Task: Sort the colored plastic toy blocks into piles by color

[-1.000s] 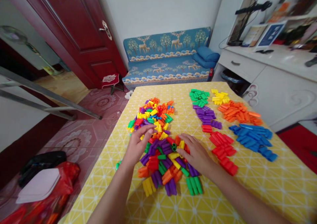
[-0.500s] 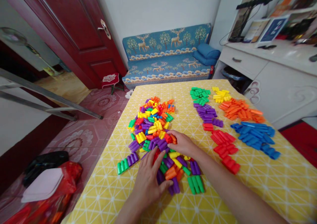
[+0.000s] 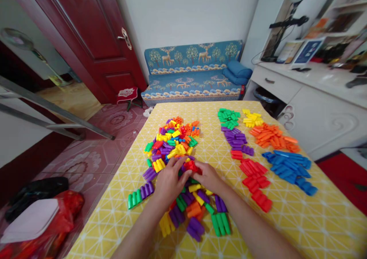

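A mixed heap of colourful plastic building blocks (image 3: 174,144), shaped like joined tubes, lies on the yellow patterned tablecloth (image 3: 120,232). Over its near part, a red block (image 3: 191,166) sits between my two hands. My right hand (image 3: 210,179) grips it from the right, fingers bent around its edge. From the left, my left hand (image 3: 169,180) has its thumb and fingertips on the same block; its other fingers curve over the heap. Purple, orange, yellow and green blocks lie loose below the hands, including a three-tube green block (image 3: 220,224).
Sorted piles stand on the right: green (image 3: 228,117), yellow (image 3: 252,118), purple (image 3: 235,138), orange (image 3: 273,136), red (image 3: 254,175) and blue (image 3: 289,167). Beyond the table are a blue sofa (image 3: 189,81), a red door (image 3: 114,60) and a white cabinet (image 3: 321,98).
My left hand has moved up and right to the red block beside my right hand. Yellow and purple blocks at the near edge are uncovered. The view has shifted slightly.
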The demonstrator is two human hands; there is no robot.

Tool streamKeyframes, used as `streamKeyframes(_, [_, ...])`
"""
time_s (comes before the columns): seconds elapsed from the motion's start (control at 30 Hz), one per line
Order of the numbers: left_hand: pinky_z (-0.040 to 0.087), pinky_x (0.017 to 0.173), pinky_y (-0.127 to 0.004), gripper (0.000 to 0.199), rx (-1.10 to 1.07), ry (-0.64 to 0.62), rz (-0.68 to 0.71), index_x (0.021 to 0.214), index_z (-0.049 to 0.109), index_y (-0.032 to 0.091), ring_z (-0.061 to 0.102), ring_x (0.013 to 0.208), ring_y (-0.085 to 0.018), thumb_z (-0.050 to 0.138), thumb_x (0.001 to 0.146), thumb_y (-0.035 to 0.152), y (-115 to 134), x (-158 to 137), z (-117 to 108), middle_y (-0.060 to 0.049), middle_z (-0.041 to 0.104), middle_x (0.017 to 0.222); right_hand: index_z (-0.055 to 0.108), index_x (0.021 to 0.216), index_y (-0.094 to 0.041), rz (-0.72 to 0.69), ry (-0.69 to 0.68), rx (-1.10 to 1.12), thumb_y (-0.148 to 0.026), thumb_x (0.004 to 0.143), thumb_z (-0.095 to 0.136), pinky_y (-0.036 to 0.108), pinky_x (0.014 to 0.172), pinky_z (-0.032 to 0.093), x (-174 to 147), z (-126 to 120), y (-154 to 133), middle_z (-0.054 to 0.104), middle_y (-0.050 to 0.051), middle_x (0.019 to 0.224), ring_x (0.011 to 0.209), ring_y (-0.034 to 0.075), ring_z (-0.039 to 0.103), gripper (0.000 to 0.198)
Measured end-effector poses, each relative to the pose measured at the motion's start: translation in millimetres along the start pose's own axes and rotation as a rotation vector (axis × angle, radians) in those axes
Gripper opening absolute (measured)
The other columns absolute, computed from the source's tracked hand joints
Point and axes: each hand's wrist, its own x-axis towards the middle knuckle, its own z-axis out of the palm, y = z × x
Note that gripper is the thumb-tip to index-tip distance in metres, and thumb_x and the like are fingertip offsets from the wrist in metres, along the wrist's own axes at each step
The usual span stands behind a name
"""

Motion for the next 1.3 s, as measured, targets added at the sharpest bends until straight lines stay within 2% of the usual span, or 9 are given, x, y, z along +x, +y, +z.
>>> streamKeyframes(0.1, [0.054, 0.085, -0.034, 0.032, -0.076, 0.031, 0.088, 0.118, 0.065, 0.023, 0.066, 0.096, -0.022, 0.056, 0.091, 0.038, -3.0, 9.9, 8.0, -0.01, 0.063, 0.112, 0.07, 0.09, -0.02, -0.087, 0.052, -0.112, -0.031, 0.084, 0.063, 0.035, 0.09, 0.048, -0.4, 0.8, -4.9, 0.068, 0.007, 0.101, 0.099, 0.021, 0.062, 0.015])
streamKeyframes(0.2, [0.054, 0.086, -0.034, 0.027, -0.209, 0.089, 0.153, 0.114, 0.065, 0.021, 0.065, 0.098, -0.022, 0.056, 0.091, 0.033, -11.2, 10.5, 20.3, -0.01, 0.066, 0.108, 0.069, 0.091, -0.02, -0.08, 0.12, -0.121, -0.026, 0.081, 0.066, 0.035, 0.09, 0.048, -1.1, 2.0, -6.6, 0.067, 0.007, 0.102, 0.1, 0.021, 0.061, 0.013])
streamKeyframes(0.37, [0.053, 0.086, -0.033, 0.017, -0.34, 0.179, 0.135, 0.101, 0.069, 0.02, 0.066, 0.094, -0.02, 0.055, 0.091, 0.025, -22.7, 7.1, 28.6, -0.007, 0.07, 0.098, 0.061, 0.112, -0.02, 0.096, 0.199, 0.131, -0.024, 0.077, 0.067, 0.033, 0.081, 0.052, -3.2, 6.2, -2.3, 0.069, 0.004, 0.098, 0.088, 0.018, 0.065, 0.036])
streamKeyframes(0.47, [0.053, 0.083, -0.033, 0.017, -0.367, 0.172, 0.095, 0.099, 0.069, 0.021, 0.067, 0.093, -0.02, 0.055, 0.091, 0.026, -23.2, 7.8, 26.3, -0.007, 0.071, 0.097, 0.06, 0.112, -0.02, 0.097, 0.218, 0.251, -0.029, 0.08, 0.065, 0.032, 0.081, 0.053, -3.4, 6.8, -0.5, 0.07, 0.003, 0.097, 0.089, 0.018, 0.066, 0.034])
streamKeyframes(0.6, [0.053, 0.084, -0.034, 0.025, -0.371, 0.121, 0.097, 0.109, 0.068, 0.021, 0.066, 0.098, -0.022, 0.061, 0.088, 0.032, -20.4, 8.8, 24.1, -0.009, 0.069, 0.106, 0.058, 0.121, -0.022, 0.105, 0.182, 0.327, -0.034, 0.085, 0.06, 0.033, 0.082, 0.055, -2.4, 4.5, -0.4, 0.07, 0.004, 0.106, 0.094, 0.019, 0.067, 0.039])
streamKeyframes(0.8, [0.053, 0.081, -0.033, 0.025, -0.325, 0.083, 0.089, 0.107, 0.067, 0.019, 0.066, 0.092, -0.022, 0.064, 0.086, 0.032, -20.9, 7.7, 24.8, -0.009, 0.07, 0.1, 0.065, 0.115, -0.021, 0.0, 0.185, 0.198, -0.034, 0.086, 0.06, 0.037, 0.097, 0.048, -2.5, -0.2, -5.6, 0.067, 0.007, 0.116, 0.11, 0.022, 0.062, 0.032])
streamKeyframes(1.07, [0.054, 0.083, -0.036, 0.022, -0.323, 0.06, 0.149, 0.103, 0.068, 0.019, 0.066, 0.092, -0.022, 0.061, 0.088, 0.034, -24.8, 7.7, 24.9, -0.01, 0.07, 0.099, 0.066, 0.115, -0.026, -0.111, 0.269, 0.014, -0.027, 0.084, 0.065, 0.036, 0.094, 0.047, -6.4, 1.5, -11.0, 0.069, 0.004, 0.111, 0.105, 0.02, 0.062, 0.031])
streamKeyframes(1.17, [0.054, 0.082, -0.035, 0.021, -0.329, 0.047, 0.15, 0.1, 0.069, 0.02, 0.067, 0.092, -0.022, 0.058, 0.09, 0.035, -26.5, 7.5, 25.0, -0.009, 0.07, 0.098, 0.067, 0.112, -0.026, -0.079, 0.34, -0.041, -0.029, 0.082, 0.067, 0.035, 0.087, 0.05, -7.9, -12.7, -17.0, 0.07, 0.004, 0.106, 0.097, 0.02, 0.063, 0.03])
streamKeyframes(1.3, [0.054, 0.084, -0.035, 0.02, -0.322, 0.04, 0.144, 0.096, 0.07, 0.02, 0.067, 0.092, -0.021, 0.057, 0.091, 0.034, -27.8, 6.9, 24.4, -0.008, 0.07, 0.097, 0.064, 0.107, -0.021, 0.055, 0.555, -0.025, -0.036, 0.081, 0.066, 0.033, 0.076, 0.052, -15.3, -64.9, -12.2, 0.071, 0.006, 0.096, 0.085, 0.02, 0.065, 0.031])
